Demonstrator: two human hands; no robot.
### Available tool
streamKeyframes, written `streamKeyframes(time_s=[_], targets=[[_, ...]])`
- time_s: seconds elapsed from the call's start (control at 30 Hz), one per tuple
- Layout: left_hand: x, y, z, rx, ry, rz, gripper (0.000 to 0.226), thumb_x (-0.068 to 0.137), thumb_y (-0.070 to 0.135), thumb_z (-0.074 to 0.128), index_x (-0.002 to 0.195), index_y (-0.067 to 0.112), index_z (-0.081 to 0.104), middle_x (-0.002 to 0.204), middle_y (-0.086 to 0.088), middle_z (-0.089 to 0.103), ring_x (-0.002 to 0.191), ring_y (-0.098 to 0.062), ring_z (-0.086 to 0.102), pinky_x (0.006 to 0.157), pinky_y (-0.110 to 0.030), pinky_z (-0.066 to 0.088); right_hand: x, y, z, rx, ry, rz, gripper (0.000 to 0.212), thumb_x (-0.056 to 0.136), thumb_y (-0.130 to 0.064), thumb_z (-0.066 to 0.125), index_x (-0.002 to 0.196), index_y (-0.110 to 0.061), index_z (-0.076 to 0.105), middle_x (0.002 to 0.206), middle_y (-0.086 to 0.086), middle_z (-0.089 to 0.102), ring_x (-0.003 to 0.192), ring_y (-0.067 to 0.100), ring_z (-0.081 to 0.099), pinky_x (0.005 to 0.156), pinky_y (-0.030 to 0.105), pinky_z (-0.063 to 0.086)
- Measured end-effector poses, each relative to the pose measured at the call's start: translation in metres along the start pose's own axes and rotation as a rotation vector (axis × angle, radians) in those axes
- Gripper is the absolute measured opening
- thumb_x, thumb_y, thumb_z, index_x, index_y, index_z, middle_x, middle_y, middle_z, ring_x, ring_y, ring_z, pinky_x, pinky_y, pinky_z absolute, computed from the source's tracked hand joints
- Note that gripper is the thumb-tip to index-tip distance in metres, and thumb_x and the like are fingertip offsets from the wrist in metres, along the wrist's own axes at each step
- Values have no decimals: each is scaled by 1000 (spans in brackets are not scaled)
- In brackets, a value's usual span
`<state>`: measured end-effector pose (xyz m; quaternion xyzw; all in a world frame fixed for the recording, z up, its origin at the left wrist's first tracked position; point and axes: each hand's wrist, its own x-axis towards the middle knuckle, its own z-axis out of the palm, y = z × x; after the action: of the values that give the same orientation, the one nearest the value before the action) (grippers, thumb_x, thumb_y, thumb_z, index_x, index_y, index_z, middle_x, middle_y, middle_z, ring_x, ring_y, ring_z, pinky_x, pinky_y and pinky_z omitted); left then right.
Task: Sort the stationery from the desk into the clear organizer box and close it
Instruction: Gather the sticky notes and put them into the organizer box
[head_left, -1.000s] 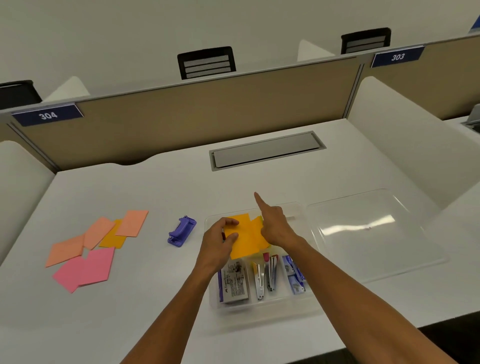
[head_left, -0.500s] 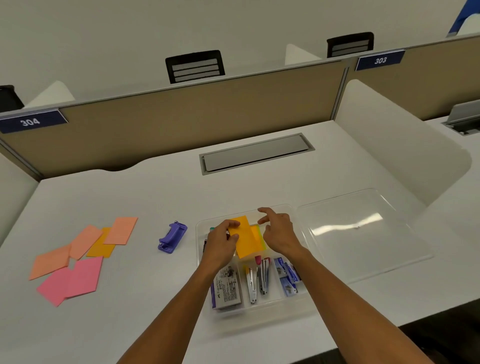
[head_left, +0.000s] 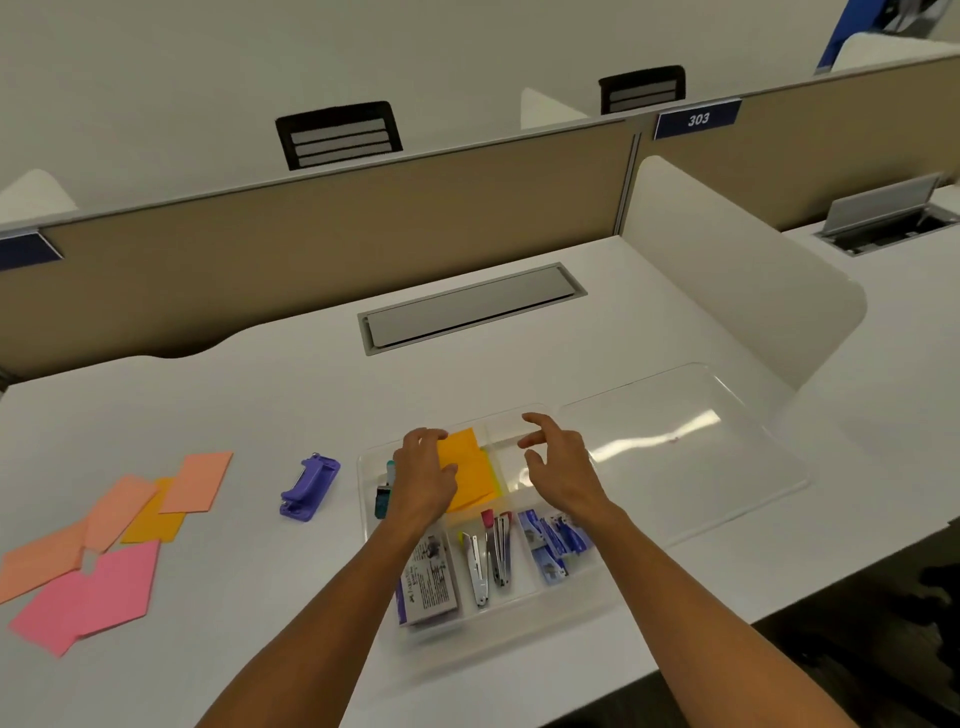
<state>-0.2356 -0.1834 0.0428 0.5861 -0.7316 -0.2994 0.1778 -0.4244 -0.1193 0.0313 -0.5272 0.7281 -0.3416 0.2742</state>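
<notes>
Stationery is lying partly sorted on the white desk (head_left: 260, 395). Orange sticky notes (head_left: 467, 467) are sitting in a rear compartment of the clear organizer box (head_left: 597, 597), with a thin yellow edge showing along their right side. The left hand (head_left: 423, 480) is resting on the left part of those notes, fingers curled down together over their far left corner and thumb lying across the orange paper; whether the hand is pinching the sheets or only pressing on them I cannot tell. The right hand (head_left: 563, 467) is hovering over the bare rear compartment just right of the notes, fingers spread apart and curved, holding nothing and not touching the paper. A green-and-dark item (head_left: 384, 496) is peeking out at the left edge of the box, beside the left wrist, too hidden to name. Toward the near side, a printed staple box (head_left: 431, 582) is lying in the left compartment, two staplers (head_left: 491, 551) in the middle one and small blue packets (head_left: 556, 543) in the right one. The clear lid (head_left: 685, 447) is lying open flat on the desk to the right of the box. Left of the box, a purple hole punch (head_left: 310, 486) is sitting alone, and farther left loose peach, orange and pink notes (head_left: 109, 540) are lying overlapped.
</notes>
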Motion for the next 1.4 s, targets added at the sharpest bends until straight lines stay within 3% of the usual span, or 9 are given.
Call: streamKeyframes(time_s=[0.07,0.2,0.33,0.43,0.6,0.93,1.17,1.3,1.4], targets=[[-3,-2,2,22,15,-10,48,90,14,60,136,16,44,142,-8,43,132,-29,34,110,-40,30,-1,1,-1,8,19,-9,51,92,-12,53,135,-37,41,97,-30,55,86,20,47,89,52,51],[-6,-5,2,67,-33,-11,54,93,14,56,143,18,38,142,-7,47,135,-29,29,109,-41,30,-1,-5,4,3,19,-20,52,93,-14,54,135,-41,39,97,-33,53,91,26,56,89,49,52],[-10,-9,-4,23,-53,15,52,92,20,58,141,21,40,143,-4,46,135,-26,28,109,-41,30,0,-20,14,15,1,-34,47,95,-14,54,138,-31,43,112,-15,62,113,19,49,96,31,41],[-15,-17,-13,-4,-17,13,50,92,26,59,138,23,43,144,-2,44,136,-24,29,110,-40,31,0,-37,25,28,-55,-64,46,96,-15,53,139,-29,43,118,-7,63,116,15,48,92,25,35],[-28,-36,-35,-45,71,-12,47,91,27,60,136,23,46,142,0,46,134,-21,32,108,-37,33,1,-70,52,47,-135,-151,46,95,-17,55,137,-32,44,115,-9,63,112,13,54,97,33,46],[-74,-119,-107,-45,275,-234,61,87,30,68,140,20,40,144,0,44,132,-20,37,104,-31,38,-1,-149,138,-18,-326,-278,51,95,-19,60,142,-28,41,132,-4,58,119,15,54,98,28,43],[-112,-200,-159,-42,412,-384,57,89,29,65,139,15,41,144,-7,43,133,-28,34,108,-41,31,-6,-188,198,-20,-487,-349,53,93,-22,63,141,-27,40,135,-2,52,113,9,50,95,23,43],[-124,-248,-182,-47,493,-523,60,87,32,67,138,13,42,141,-12,44,130,-32,38,107,-44,31,-2,-208,231,-88,-563,-337,59,94,-27,62,145,-30,33,140,0,44,118,12,47,100,33,44],[-128,-279,-197,44,486,-698,76,83,47,66,142,13,34,146,-14,37,134,-37,33,105,-50,35,3,-220,258,-187,-606,-328,66,93,-32,62,149,-29,26,145,3,39,127,21,45,105,40,42]])
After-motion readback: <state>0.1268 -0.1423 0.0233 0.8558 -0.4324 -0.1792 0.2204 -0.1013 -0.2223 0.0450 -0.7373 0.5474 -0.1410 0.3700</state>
